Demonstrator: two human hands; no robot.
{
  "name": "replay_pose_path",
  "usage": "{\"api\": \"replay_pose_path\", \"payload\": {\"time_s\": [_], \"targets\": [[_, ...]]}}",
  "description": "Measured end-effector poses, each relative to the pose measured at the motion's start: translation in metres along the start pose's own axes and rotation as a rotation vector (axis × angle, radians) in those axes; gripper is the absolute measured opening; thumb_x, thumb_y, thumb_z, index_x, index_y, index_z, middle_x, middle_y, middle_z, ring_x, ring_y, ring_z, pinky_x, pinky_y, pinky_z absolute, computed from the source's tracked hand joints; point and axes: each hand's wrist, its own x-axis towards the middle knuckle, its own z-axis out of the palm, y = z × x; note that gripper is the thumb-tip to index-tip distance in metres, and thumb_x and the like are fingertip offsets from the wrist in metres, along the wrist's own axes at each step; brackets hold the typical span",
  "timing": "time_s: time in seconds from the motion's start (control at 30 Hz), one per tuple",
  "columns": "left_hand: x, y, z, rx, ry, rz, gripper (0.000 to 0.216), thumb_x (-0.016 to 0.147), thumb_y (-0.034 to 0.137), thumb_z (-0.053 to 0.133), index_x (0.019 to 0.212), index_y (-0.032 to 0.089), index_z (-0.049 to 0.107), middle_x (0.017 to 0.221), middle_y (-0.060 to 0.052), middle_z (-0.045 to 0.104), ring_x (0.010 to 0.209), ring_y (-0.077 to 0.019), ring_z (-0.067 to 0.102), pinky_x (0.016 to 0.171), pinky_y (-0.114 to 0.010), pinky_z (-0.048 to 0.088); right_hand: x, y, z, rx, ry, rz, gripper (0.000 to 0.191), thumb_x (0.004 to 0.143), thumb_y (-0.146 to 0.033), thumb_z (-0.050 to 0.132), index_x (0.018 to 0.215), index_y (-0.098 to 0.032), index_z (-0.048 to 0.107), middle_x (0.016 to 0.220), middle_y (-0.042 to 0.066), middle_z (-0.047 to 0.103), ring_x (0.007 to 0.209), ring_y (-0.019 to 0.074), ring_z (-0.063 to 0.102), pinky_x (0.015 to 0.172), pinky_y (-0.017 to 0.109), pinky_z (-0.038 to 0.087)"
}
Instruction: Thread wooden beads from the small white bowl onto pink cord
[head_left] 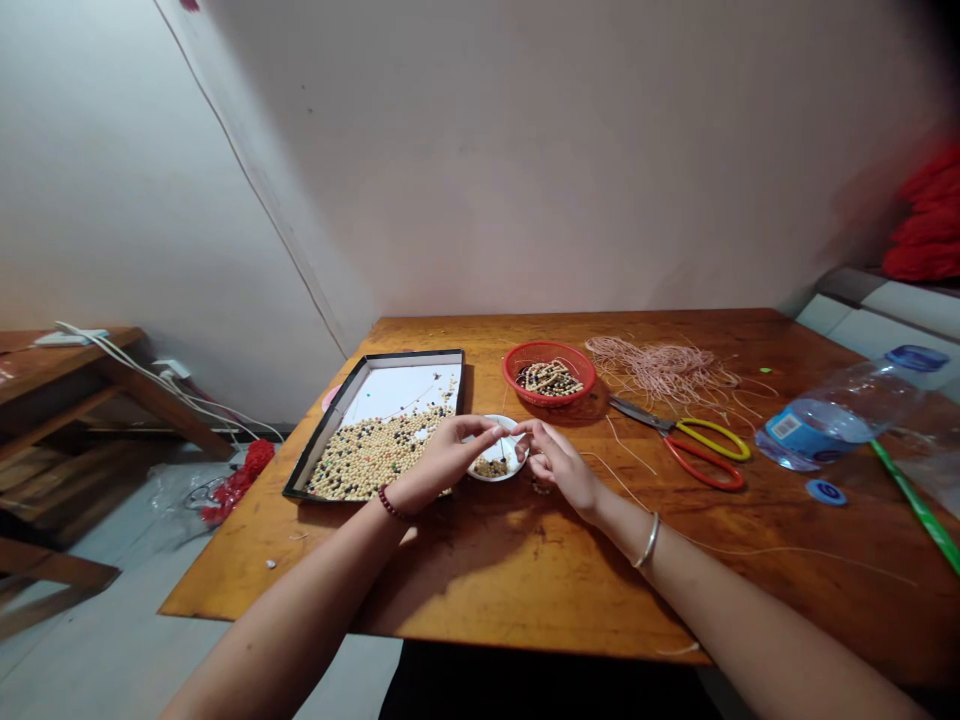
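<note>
Above a small white bowl [513, 462] my left hand [454, 450] and my right hand [556, 467] meet, fingertips nearly touching. The left thumb and index finger are pinched; whatever is between them is too small to make out. Curled fingers of the right hand close on a thin pale cord [626, 492], which trails off to the right across the table. A few beads [540, 487] show just under the right hand. Small brown and dark beads [491, 467] lie in the bowl, partly hidden by the hands.
Left of the bowl lies a black-edged tray [295, 478] of loose beads. Behind stands a red basket [551, 398] holding beaded strands. Further right are tangled pink cord [664, 368], scissors [686, 437], a plastic bottle [825, 425], a blue cap [826, 492] and a green stick [915, 505].
</note>
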Motion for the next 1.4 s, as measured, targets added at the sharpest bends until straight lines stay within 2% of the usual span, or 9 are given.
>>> {"api": "replay_pose_path", "payload": {"time_s": [0.13, 0.27, 0.37, 0.5, 0.57, 0.7, 0.8, 1.07, 1.4], "targets": [[0.004, -0.006, -0.007, -0.117, 0.183, -0.048, 0.038, 0.078, 0.049, 0.066, 0.088, 0.013, 0.071, 0.086, -0.007, 0.069, 0.071, -0.0135, 0.056, 0.056, -0.021, 0.038, 0.005, 0.003, -0.004, -0.069, 0.008, -0.013, 0.056, 0.080, -0.068, 0.045, 0.091, -0.015, 0.060, 0.068, 0.000, 0.052, 0.042, 0.0051, 0.026, 0.042, 0.023, 0.014], [0.005, -0.004, -0.011, -0.128, 0.214, -0.050, 0.037, 0.080, 0.049, 0.063, 0.089, 0.014, 0.069, 0.090, -0.007, 0.068, 0.077, -0.0145, 0.057, 0.058, -0.021, 0.038, 0.008, 0.005, -0.006, -0.128, 0.008, -0.010, 0.047, 0.077, -0.061, 0.056, 0.079, -0.015, 0.064, 0.063, -0.001, 0.050, 0.045, 0.0062, 0.031, 0.042, 0.022, 0.018], [0.003, -0.001, -0.009, -0.070, 0.208, -0.011, 0.035, 0.082, 0.049, 0.059, 0.088, 0.014, 0.065, 0.107, -0.010, 0.067, 0.091, -0.0182, 0.060, 0.064, -0.022, 0.042, 0.008, 0.003, -0.005, -0.086, 0.037, 0.000, 0.040, 0.073, -0.055, 0.063, 0.074, -0.016, 0.063, 0.059, -0.003, 0.047, 0.048, 0.0070, 0.034, 0.043, 0.021, 0.020], [0.000, 0.002, -0.003, 0.092, 0.239, 0.168, 0.029, 0.087, 0.043, 0.056, 0.084, 0.015, 0.062, 0.120, -0.012, 0.061, 0.109, -0.0206, 0.057, 0.084, -0.027, 0.045, 0.005, -0.004, -0.006, 0.157, 0.080, 0.122, 0.037, 0.071, -0.051, 0.068, 0.080, -0.016, 0.060, 0.058, -0.007, 0.041, 0.042, 0.0031, 0.020, 0.041, 0.020, 0.010], [-0.003, 0.004, 0.001, 0.157, 0.167, 0.205, 0.029, 0.089, 0.042, 0.053, 0.087, 0.015, 0.063, 0.109, -0.010, 0.066, 0.100, -0.0188, 0.060, 0.084, -0.028, 0.045, 0.003, -0.008, -0.008, 0.262, 0.072, 0.163, 0.034, 0.072, -0.047, 0.069, 0.083, -0.016, 0.059, 0.060, -0.008, 0.039, 0.042, 0.0021, 0.017, 0.041, 0.019, 0.009], [-0.007, 0.008, 0.006, 0.269, -0.075, 0.174, 0.033, 0.091, 0.043, 0.051, 0.090, 0.015, 0.069, 0.088, -0.007, 0.071, 0.078, -0.0150, 0.062, 0.069, -0.024, 0.045, 0.002, -0.010, -0.011, 0.368, 0.024, 0.172, 0.029, 0.075, -0.041, 0.069, 0.085, -0.016, 0.058, 0.060, -0.009, 0.036, 0.043, 0.0020, 0.016, 0.040, 0.019, 0.009], [-0.009, 0.009, 0.010, 0.341, -0.140, 0.157, 0.034, 0.090, 0.043, 0.052, 0.088, 0.016, 0.071, 0.084, -0.005, 0.071, 0.068, -0.0124, 0.059, 0.060, -0.021, 0.042, 0.002, -0.010, -0.011, 0.402, 0.003, 0.174, 0.027, 0.076, -0.039, 0.069, 0.085, -0.016, 0.058, 0.061, -0.008, 0.037, 0.043, 0.0025, 0.016, 0.040, 0.019, 0.009], [-0.008, 0.006, 0.015, 0.349, -0.175, 0.155, 0.037, 0.091, 0.043, 0.049, 0.081, 0.015, 0.071, 0.081, -0.005, 0.071, 0.071, -0.0139, 0.060, 0.066, -0.023, 0.042, -0.001, -0.012, -0.006, 0.450, -0.035, 0.275, 0.028, 0.073, -0.038, 0.072, 0.083, -0.018, 0.056, 0.061, -0.008, 0.044, 0.043, 0.0027, 0.023, 0.039, 0.018, 0.012], [-0.006, -0.002, 0.015, 0.374, -0.107, 0.189, 0.028, 0.087, 0.041, 0.058, 0.086, 0.018, 0.073, 0.076, -0.003, 0.071, 0.064, -0.0110, 0.057, 0.064, -0.022, 0.041, -0.006, -0.015, -0.002, 0.408, -0.057, 0.314, 0.026, 0.075, -0.039, 0.072, 0.084, -0.017, 0.060, 0.066, -0.004, 0.052, 0.047, 0.0025, 0.032, 0.039, 0.014, 0.015]]}}
